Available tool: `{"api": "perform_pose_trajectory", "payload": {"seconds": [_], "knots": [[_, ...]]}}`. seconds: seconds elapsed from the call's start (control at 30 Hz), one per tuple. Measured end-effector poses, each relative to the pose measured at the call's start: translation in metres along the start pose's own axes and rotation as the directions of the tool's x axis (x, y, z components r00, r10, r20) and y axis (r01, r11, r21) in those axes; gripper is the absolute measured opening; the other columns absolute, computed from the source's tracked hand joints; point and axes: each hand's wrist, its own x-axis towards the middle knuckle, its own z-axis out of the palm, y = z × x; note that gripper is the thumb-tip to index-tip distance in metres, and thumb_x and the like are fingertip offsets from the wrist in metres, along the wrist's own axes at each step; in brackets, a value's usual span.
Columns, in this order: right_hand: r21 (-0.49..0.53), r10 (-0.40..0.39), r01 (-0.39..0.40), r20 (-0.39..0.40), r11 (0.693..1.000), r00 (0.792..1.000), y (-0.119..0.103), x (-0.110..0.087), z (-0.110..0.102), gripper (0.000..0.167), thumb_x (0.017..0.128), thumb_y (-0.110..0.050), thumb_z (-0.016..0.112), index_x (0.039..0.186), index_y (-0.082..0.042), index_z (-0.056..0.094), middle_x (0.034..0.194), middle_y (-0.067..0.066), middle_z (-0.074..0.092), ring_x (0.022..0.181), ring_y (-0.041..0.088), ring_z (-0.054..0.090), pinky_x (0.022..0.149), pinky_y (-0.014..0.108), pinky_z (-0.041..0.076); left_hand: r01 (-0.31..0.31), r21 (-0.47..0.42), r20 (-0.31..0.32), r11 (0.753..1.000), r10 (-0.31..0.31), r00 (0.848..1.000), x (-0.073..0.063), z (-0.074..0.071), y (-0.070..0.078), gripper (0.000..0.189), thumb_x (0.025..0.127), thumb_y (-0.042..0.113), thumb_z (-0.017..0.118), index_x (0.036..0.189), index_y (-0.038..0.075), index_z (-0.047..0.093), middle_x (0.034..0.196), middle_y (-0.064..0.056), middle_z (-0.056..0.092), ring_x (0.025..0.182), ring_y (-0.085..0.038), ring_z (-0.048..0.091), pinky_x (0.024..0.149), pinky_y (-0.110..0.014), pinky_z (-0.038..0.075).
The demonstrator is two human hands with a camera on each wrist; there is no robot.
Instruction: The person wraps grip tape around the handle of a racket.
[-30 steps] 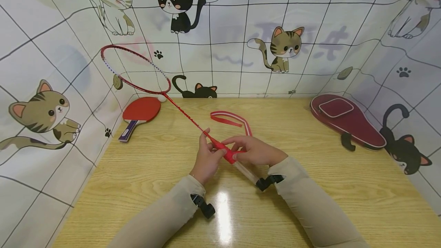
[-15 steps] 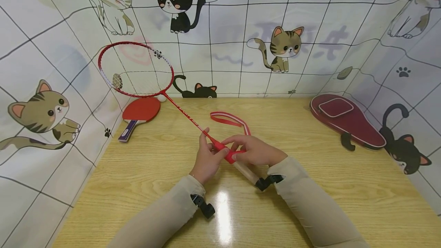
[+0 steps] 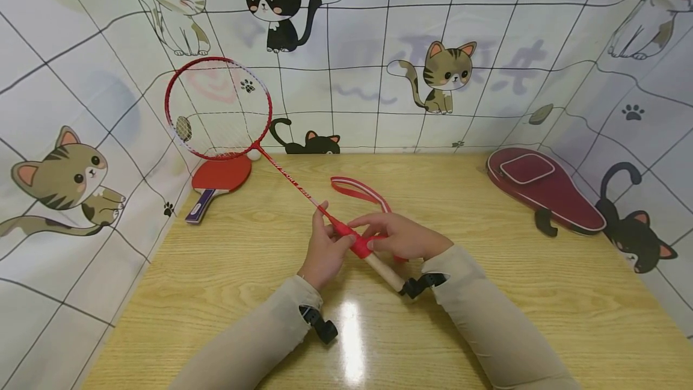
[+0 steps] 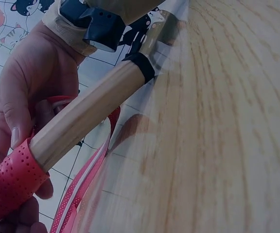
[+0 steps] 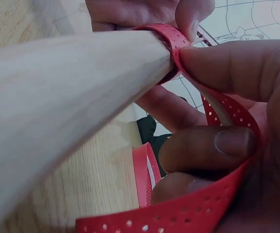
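Note:
My left hand [image 3: 325, 251] grips a red badminton racket [image 3: 287, 177] just above its handle, thumb on the red perforated grip tape [image 3: 360, 247] wound round there. Below the winding, the wooden handle [image 3: 385, 272] is bare, ending in a black butt cap [image 4: 141, 67]. At the winding's lower edge my right hand [image 3: 408, 236] pinches the tape, whose strip runs between its fingers in the right wrist view. A loose tail of tape [image 3: 354, 189], with a pale stripe, curls out beyond the right hand. The racket head [image 3: 269, 107] is raised at the far left.
A red table tennis bat [image 3: 230, 172] lies at the back left of the wooden table [image 3: 227, 275], a small white ball [image 3: 254, 154] behind it. At the back right lies a dark red bat case [image 3: 541, 188]. Cat-print cloth [image 3: 363, 35] hangs around the table.
The racket has rolled about its shaft, so its head turns from a narrow oval to a nearly round face. The tape tail shifts slightly; both hands stay almost in place.

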Motion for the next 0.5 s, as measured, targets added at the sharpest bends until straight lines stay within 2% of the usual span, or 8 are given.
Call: {"api": "perform_pose_trajectory", "payload": {"seconds": [0.07,0.23,0.5], "knots": [[0.007,0.014,-0.014,0.006,1.000,1.000,-0.0003,0.0002,0.0006,0.057,0.100,-0.003,0.065,0.149,-0.032,0.059,0.119,0.000,0.074,0.103,0.024,0.069,0.088,0.041,0.055,0.000,-0.010,0.001,1.000,0.000,1.000,0.0000,-0.0002,0.0001,0.089,0.097,0.001,0.065,0.164,0.027,0.013,0.119,-0.021,0.069,0.099,-0.025,0.070,0.085,-0.029,0.054],[-0.038,0.006,-0.006,-0.018,0.999,1.000,0.0003,0.0006,0.0021,0.057,0.099,-0.006,0.068,0.148,-0.033,0.059,0.115,0.000,0.073,0.098,0.025,0.067,0.082,0.041,0.055,0.003,-0.001,0.004,1.000,-0.003,1.000,-0.0007,-0.0006,0.0014,0.090,0.096,0.002,0.065,0.165,0.026,0.012,0.116,-0.021,0.068,0.093,-0.024,0.067,0.075,-0.029,0.050],[-0.131,-0.026,0.019,-0.051,0.991,0.998,-0.0004,0.0015,0.0033,0.054,0.097,-0.016,0.076,0.145,-0.032,0.059,0.110,-0.003,0.071,0.098,0.025,0.066,0.084,0.041,0.055,0.027,0.075,0.003,0.997,-0.028,1.000,-0.0017,-0.0016,0.0023,0.099,0.096,0.019,0.078,0.166,0.028,0.009,0.114,-0.017,0.069,0.095,-0.025,0.071,0.081,-0.031,0.055]]}}
